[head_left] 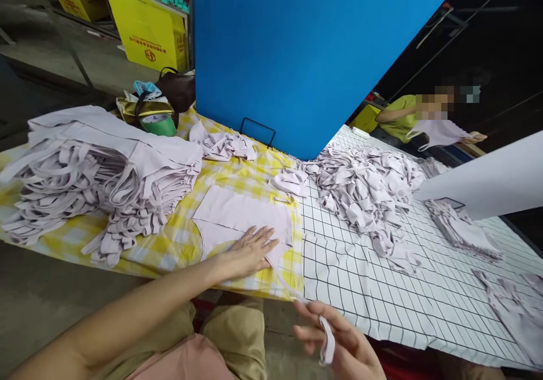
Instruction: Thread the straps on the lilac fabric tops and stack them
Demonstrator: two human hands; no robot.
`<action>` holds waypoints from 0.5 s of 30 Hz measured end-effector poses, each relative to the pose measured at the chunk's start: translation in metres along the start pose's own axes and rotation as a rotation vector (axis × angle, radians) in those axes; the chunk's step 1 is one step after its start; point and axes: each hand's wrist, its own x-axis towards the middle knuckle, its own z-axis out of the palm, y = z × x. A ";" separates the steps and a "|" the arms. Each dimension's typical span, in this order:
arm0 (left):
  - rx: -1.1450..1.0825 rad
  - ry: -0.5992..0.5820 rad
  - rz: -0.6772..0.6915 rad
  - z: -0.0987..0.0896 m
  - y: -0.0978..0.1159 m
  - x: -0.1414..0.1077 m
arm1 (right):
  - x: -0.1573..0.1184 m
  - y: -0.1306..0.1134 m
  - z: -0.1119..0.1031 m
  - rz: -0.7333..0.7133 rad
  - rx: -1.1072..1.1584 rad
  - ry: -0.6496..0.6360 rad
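Observation:
A pale lilac strappy top [246, 213] lies spread out on the yellow checked cloth [186, 258]. My left hand [250, 253] rests flat on its near right part, fingers spread. One thin strap [282, 278] runs from beneath that hand toward me, past the table edge. My right hand [339, 340] has this strap between its fingers, and the strap's end hangs down over them. To the left is a tall stack of similar lilac tops [106, 137], their straps dangling in loops. A crumpled lilac piece [289, 181] sits just beyond the spread top.
Blue panel [297, 57] rises behind the work area. Loose lilac garments [369, 182] are heaped on the white grid cloth [348, 272]; a white panel [487, 176] stands at right. A green tape roll [159, 124] is behind the stack. Another person [399, 117] holds up a garment.

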 end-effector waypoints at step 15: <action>-0.765 0.192 -0.219 -0.045 0.065 -0.032 | 0.048 -0.001 0.037 -0.163 -0.624 0.061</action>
